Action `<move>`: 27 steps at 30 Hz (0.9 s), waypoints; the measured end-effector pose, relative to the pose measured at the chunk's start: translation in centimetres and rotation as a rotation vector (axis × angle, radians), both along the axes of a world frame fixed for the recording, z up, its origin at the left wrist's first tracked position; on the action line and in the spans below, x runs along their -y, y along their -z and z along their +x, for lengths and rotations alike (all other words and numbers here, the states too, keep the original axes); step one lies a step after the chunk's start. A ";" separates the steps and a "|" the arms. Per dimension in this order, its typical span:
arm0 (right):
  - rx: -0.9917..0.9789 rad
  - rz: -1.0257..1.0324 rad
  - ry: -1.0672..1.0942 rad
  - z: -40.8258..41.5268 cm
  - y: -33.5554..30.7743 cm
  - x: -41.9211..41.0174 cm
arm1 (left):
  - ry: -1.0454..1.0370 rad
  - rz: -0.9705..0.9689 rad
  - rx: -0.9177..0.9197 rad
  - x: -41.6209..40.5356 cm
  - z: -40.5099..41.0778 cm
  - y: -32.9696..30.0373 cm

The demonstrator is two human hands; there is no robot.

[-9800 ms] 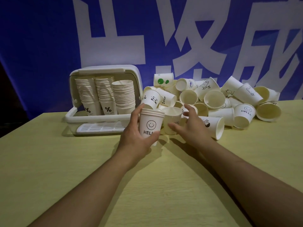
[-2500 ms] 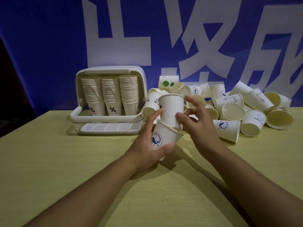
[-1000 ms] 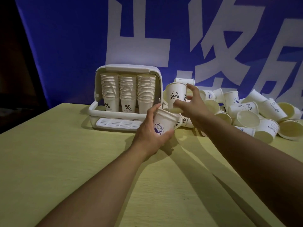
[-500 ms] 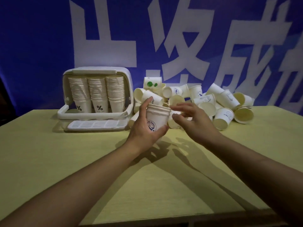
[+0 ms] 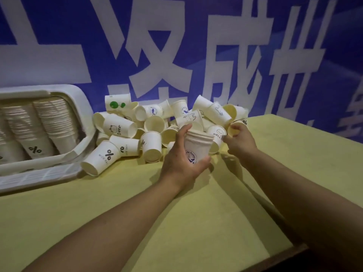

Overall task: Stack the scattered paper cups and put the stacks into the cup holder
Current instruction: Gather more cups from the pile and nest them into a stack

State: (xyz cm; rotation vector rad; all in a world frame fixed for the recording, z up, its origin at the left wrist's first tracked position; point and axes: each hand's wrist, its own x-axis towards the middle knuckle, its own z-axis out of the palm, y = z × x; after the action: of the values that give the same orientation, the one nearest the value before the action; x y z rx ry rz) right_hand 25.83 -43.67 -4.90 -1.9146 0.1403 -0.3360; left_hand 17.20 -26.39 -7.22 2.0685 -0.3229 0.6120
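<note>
My left hand [image 5: 182,163] grips a short stack of nested paper cups [image 5: 197,145], upright, with a blue print on the front. My right hand [image 5: 238,141] is just right of it, its fingers curled at a "HELLO" cup [image 5: 217,134] lying in the pile; whether they pinch it is hard to tell. Several loose white cups [image 5: 153,122] lie scattered in a heap behind the hands. The white cup holder [image 5: 82,107] stands at the left edge, with tall cup stacks [image 5: 53,122] inside.
A yellow-green table [image 5: 186,222] carries everything; its right edge runs diagonally at lower right. A blue banner with large white characters [image 5: 176,46] hangs behind. A "%" cup [image 5: 100,159] lies on its side near the holder's tray [image 5: 39,174].
The view has swung right, so the holder now sits at the left edge. My right hand has moved right from beside the held stack to the "HELLO" cup in the pile.
</note>
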 end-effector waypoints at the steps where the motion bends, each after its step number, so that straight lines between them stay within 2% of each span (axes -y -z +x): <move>1: -0.014 0.009 -0.004 0.6 0.1 0.0 | 0.003 -0.025 -0.004 -0.3 0.3 0.5; 5: 0.015 0.013 -0.015 1.5 1.0 -1.2 | 0.010 -0.094 0.023 -0.8 1.6 1.5; 8: 0.062 -0.101 -0.043 1.5 2.0 -2.4 | 0.014 -0.150 0.054 -1.0 2.0 1.7; 12: 0.002 -0.175 -0.073 2.2 2.1 -2.3 | 0.047 -0.218 0.040 -1.2 2.5 1.8; 19: -0.138 -0.083 -0.131 2.6 1.0 -0.8 | 0.083 -0.181 -0.005 -1.2 2.4 1.9; 24: 0.012 0.099 0.002 1.8 -0.7 0.6 | 0.120 -0.176 -0.014 -1.3 2.3 1.7; 27: 0.180 0.252 -0.078 0.0 -1.7 0.3 | 0.160 -0.171 -0.030 -1.3 2.3 1.5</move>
State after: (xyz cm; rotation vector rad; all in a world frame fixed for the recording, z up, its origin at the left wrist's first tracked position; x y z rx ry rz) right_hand 25.88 -44.02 -3.18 -1.6286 -0.0113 -0.4159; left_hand 19.48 -25.12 -8.76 1.8655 -0.4007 0.4942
